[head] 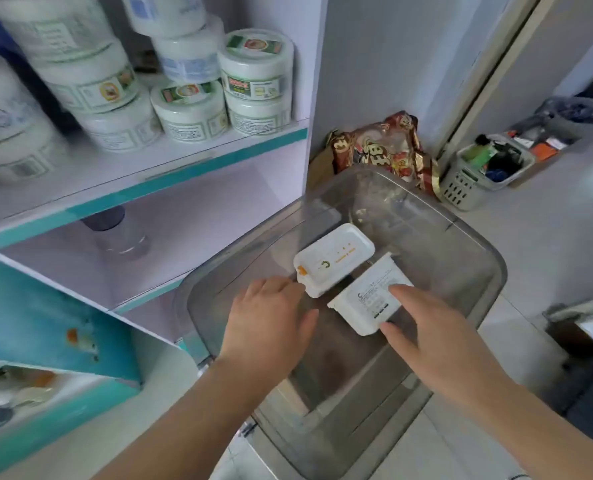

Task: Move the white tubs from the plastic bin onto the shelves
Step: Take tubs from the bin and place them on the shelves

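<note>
Two white rectangular tubs lie in a clear plastic bin (489, 258) on the floor. One tub (335, 259) lies flat, lid up, with an orange tab. The other tub (367, 296) is tilted beside it, printed side up. My left hand (271, 317) hovers, fingers apart, just left of the flat tub, its fingertips near that tub's corner. My right hand (423, 327) has thumb and forefinger spread around the tilted tub's near corner, touching it. Round white labelled tubs (255, 67) are stacked on the upper shelf (184, 168).
The lower shelf (80, 268) holds a clear bottle with a dark cap (115, 230). A red patterned bag (385, 147) leans on the wall behind the bin. A slotted basket of oddments (478, 174) stands to the right. A teal box (39, 323) sits at lower left.
</note>
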Demonstrator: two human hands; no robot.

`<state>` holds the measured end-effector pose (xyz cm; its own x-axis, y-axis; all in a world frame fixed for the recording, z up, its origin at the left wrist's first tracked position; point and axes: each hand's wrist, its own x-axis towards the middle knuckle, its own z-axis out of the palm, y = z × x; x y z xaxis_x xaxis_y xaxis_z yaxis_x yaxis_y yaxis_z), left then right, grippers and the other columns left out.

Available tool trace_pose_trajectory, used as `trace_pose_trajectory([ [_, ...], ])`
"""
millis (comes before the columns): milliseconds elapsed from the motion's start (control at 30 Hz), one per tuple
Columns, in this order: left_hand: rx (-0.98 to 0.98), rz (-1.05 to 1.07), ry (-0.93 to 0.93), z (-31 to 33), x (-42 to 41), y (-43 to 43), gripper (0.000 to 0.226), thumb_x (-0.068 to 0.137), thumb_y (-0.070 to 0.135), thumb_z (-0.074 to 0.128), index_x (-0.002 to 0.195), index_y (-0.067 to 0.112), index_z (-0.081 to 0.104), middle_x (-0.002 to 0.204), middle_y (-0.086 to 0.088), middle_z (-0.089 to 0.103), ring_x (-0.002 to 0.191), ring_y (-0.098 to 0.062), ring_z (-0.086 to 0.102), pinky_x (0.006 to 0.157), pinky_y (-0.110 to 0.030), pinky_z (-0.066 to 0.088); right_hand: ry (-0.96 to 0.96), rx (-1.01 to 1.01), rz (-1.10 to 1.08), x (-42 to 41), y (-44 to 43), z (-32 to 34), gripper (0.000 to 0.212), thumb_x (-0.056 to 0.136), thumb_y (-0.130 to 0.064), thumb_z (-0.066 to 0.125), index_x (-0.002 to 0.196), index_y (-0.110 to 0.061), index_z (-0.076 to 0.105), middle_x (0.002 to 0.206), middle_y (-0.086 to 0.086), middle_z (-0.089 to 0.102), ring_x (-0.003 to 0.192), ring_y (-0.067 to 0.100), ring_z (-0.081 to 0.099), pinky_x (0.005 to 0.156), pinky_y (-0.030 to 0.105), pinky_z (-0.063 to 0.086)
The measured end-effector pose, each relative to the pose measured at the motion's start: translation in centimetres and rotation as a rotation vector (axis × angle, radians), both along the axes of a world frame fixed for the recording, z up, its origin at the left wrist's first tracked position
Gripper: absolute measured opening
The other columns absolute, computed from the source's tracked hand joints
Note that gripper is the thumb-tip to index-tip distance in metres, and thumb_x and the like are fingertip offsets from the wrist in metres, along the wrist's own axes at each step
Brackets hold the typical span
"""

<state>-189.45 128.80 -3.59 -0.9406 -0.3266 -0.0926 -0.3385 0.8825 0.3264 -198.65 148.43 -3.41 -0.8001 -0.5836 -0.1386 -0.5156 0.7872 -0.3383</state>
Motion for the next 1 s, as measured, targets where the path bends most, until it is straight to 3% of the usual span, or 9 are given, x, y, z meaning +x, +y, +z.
trace_pose_trajectory([
  [167,0.115,0.04,-0.128,-4.1,-4.8,1.0,0.037,0.093,0.044,0.045,0.124,0.026,0.055,0.121,0.004,0.056,0.114,-0.02,0.049,0.094,-0.034,0.042,-0.115,0.028,-0.125,-4.7,0.0,-2.2,0.038,0.092,-0.032,0.054,0.123,-0.011,0.051,0.12,0.002,0.059,0.109,0.02,0.054,0.086,0.039,0.049],
  [300,0.333,0.137,-0.237,-7.6,-7.5,1.3,0.039,0.092,0.042,0.049,0.126,0.026,0.053,0.119,0.002,0.059,0.107,-0.02,0.056,0.089,-0.037,0.049,-0.19,0.085,-0.163,-8.9,-1.0,-4.5,0.047,0.091,-0.035,0.054,0.134,-0.02,0.046,0.123,-0.002,0.06,0.111,0.017,0.055,0.086,0.035,0.049],
  [433,0.499,0.194,-0.317,-10.7,-9.2,2.2,0.033,0.092,0.039,0.052,0.122,0.025,0.053,0.117,0.005,0.059,0.099,-0.015,0.059,0.077,-0.026,0.048,-0.297,0.132,-0.236,-12.7,-2.2,-7.0,0.046,0.088,-0.036,0.058,0.13,-0.02,0.049,0.116,-0.004,0.063,0.103,0.017,0.06,0.084,0.036,0.051],
  [600,0.612,0.253,-0.372,-14.0,-11.6,3.3,0.038,0.092,0.038,0.055,0.127,0.025,0.05,0.107,0.01,0.06,0.084,-0.01,0.057,0.067,-0.021,0.046,-0.38,0.181,-0.321,-16.3,-2.8,-9.8,0.018,0.091,-0.034,0.059,0.095,-0.022,0.046,0.072,-0.014,0.045,0.066,0.007,0.049,0.049,0.018,0.031],
  [700,0.689,0.32,-0.406,-15.5,-12.4,4.0,0.055,0.093,0.039,0.055,0.142,0.025,0.036,0.114,0.006,0.059,0.093,-0.014,0.06,0.074,-0.026,0.05,-0.458,0.15,-0.327,-17.9,-2.9,-11.3,0.035,0.091,-0.033,0.06,0.121,-0.019,0.05,0.092,-0.008,0.053,0.085,0.015,0.053,0.064,0.022,0.04],
  [767,0.739,0.356,-0.389,-16.1,-12.7,4.3,0.055,0.094,0.038,0.053,0.143,0.024,0.034,0.108,0.006,0.058,0.086,-0.01,0.057,0.071,-0.025,0.048,-0.513,0.162,-0.31,-18.6,-3.1,-12.1,0.062,0.091,-0.035,0.06,0.144,-0.022,0.032,0.122,0.0,0.054,0.104,0.019,0.055,0.079,0.027,0.044],
  [833,0.777,0.4,-0.357,-16.7,-12.9,4.8,0.05,0.095,0.037,0.052,0.141,0.022,0.038,0.098,0.01,0.054,0.077,-0.003,0.053,0.068,-0.022,0.044,-0.52,0.191,-0.252,-19.5,-3.3,-13.2,0.072,0.089,-0.039,0.061,0.149,-0.029,0.022,0.139,0.002,0.046,0.119,0.021,0.05,0.093,0.033,0.044],
  [933,0.838,0.5,-0.296,-17.7,-13.2,5.9,0.046,0.094,0.036,0.053,0.137,0.024,0.043,0.102,0.01,0.059,0.083,-0.007,0.058,0.068,-0.022,0.047,-0.518,0.252,-0.191,-20.7,-3.3,-15.0,0.072,0.086,-0.043,0.063,0.147,-0.03,0.027,0.139,0.003,0.047,0.124,0.023,0.047,0.101,0.042,0.042],
  [1000,0.873,0.58,-0.251,-18.0,-13.3,6.7,0.037,0.094,0.035,0.054,0.129,0.024,0.048,0.1,0.008,0.063,0.084,-0.009,0.06,0.066,-0.021,0.046,-0.514,0.248,-0.155,-21.4,-3.2,-15.7,0.064,0.084,-0.043,0.066,0.14,-0.029,0.037,0.126,0.001,0.056,0.111,0.021,0.055,0.09,0.04,0.049],
])
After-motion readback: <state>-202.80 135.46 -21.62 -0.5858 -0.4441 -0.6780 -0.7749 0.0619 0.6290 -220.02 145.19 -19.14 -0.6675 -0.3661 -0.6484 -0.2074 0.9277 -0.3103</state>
